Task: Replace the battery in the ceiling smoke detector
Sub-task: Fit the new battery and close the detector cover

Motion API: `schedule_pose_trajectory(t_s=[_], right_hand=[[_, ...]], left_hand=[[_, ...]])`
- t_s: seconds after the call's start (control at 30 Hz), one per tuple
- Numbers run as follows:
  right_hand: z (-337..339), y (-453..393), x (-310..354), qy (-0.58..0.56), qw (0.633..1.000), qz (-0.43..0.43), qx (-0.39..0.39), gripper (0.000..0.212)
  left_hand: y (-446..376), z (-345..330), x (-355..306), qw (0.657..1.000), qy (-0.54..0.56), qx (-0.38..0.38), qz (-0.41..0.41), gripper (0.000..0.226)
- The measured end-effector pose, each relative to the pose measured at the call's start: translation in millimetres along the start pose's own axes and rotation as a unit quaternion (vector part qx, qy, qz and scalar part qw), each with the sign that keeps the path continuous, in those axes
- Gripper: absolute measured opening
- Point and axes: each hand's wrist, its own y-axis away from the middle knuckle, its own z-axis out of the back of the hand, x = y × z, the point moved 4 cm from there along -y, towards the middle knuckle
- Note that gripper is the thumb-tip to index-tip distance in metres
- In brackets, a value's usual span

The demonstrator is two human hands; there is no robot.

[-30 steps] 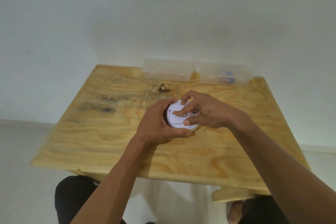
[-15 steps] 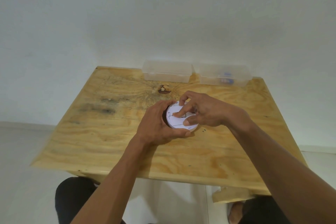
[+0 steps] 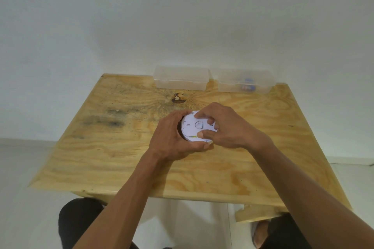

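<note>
Knees: we see dark trousers below the near edge of the table (image 3: 113,168), the person seated close against it.
Left hand (image 3: 172,139): we find it curled round the left and near rim of the detector (image 3: 191,127), clamped on it as a brace.
Detector: white disc at the table's middle, back face turned up toward us; whether it rests on the wood or is held just clear we cannot tell.
Right hand (image 3: 226,127): fingers bent onto the back face from the right, thumb on the near part of the rim and a fingertip on the far part, pinching the disc.
Key relation: the disc lies between the two hands, left of the right hand and right of the left; being round it has no long axis; both hands already touch it, neither nearer.
Step, our judgement: working at the back cover to reach the battery, which is not visible.
Risk, our judgement: the cover may slip if the left brace loosens.
Left box (image 3: 181,78): clear, lidded, at the far edge.
Right box (image 3: 244,83): clear, just beside the first, something blue inside, too blurred to identify.
</note>
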Motion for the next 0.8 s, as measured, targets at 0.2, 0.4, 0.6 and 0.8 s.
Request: schedule_pose_trajectory(t_s=[0.2,0.4,0.6,0.8], right_hand=[[0.7,-0.6,1.6,0.025,0.999,-0.015,-0.022,0.066],[-4.1,3.4,8.1,0.054,0.997,-0.011,-0.046,0.06],[-11.8,7.1,8.1,0.028,0.995,-0.032,-0.088,0.066],[-12.4,8.1,7.4,0.011,0.993,-0.042,-0.111,0.068]], left_hand=[[-0.8,6.4,-14.6,0.999,-0.028,0.021,-0.041,0.073],[-0.1,5.3,-20.5,0.997,-0.053,0.01,-0.056,0.064],[-1.2,0.9,-12.3,0.997,-0.067,-0.014,-0.047,0.06],[-0.7,0.6,-13.9,0.996,-0.08,-0.022,-0.039,0.056]])
